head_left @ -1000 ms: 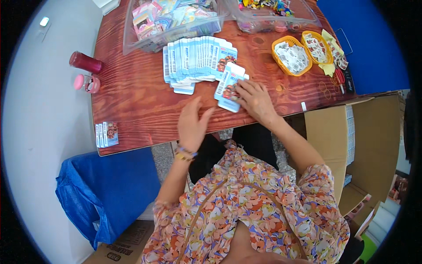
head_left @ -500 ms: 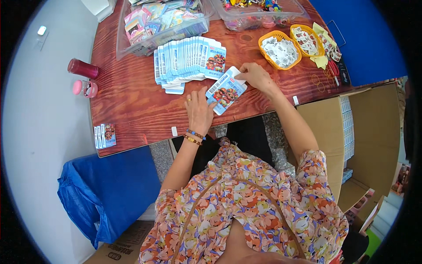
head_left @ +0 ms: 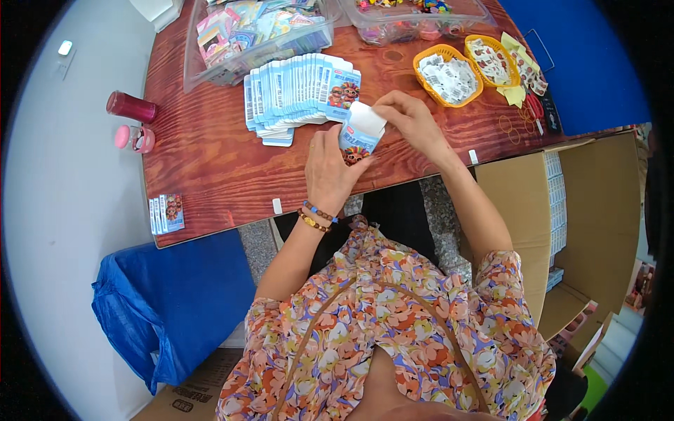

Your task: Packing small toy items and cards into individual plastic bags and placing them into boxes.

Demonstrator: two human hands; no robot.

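One small blue-and-white carton (head_left: 360, 142) — held in left hand (head_left: 328, 166); right hand (head_left: 413, 121), fingers curled, at its white flap (head_left: 366, 117) — grip unclear.

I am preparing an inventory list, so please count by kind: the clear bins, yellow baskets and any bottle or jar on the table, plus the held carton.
Clear bins: 2
Yellow baskets: 2
Red bottle: 1
Pink jar: 1
Held blue carton: 1
Total: 7
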